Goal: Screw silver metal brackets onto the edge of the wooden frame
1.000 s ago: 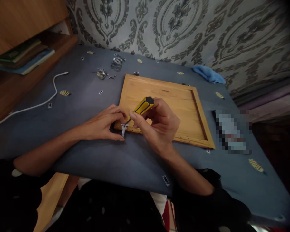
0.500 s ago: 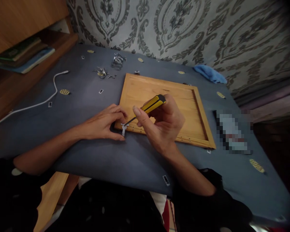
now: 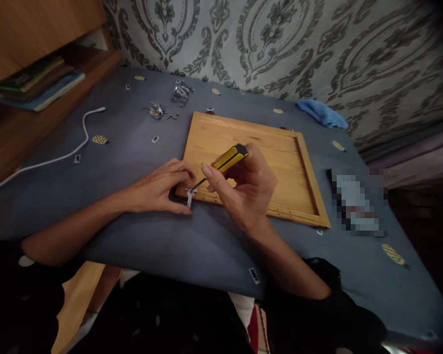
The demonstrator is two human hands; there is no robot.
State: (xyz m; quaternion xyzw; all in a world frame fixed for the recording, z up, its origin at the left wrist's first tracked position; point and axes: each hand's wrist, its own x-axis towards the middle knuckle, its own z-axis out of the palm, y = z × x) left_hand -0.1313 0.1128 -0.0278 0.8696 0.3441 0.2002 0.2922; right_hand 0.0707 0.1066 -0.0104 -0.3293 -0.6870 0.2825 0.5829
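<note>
A wooden panel (image 3: 276, 147) with a raised frame lies flat on the blue-grey cloth. My right hand (image 3: 245, 189) is closed round a yellow-and-black screwdriver (image 3: 229, 158), whose tip meets a small metal hinge (image 3: 189, 194) at the panel's near left corner. My left hand (image 3: 157, 189) rests on the cloth beside that corner, its fingertips pinched on the hinge and holding it against the panel's edge.
Loose metal hinges and screws (image 3: 179, 93) lie at the back of the table. A white cable (image 3: 59, 157) runs along the left. A blue cloth (image 3: 321, 113) sits at the back right. Books (image 3: 37, 86) lie on a wooden shelf at left. A blurred dark object (image 3: 356, 201) lies right of the panel.
My right hand has turned the screwdriver: the handle swung out to the right and came partly back. The left hand and hinge have stayed put.
</note>
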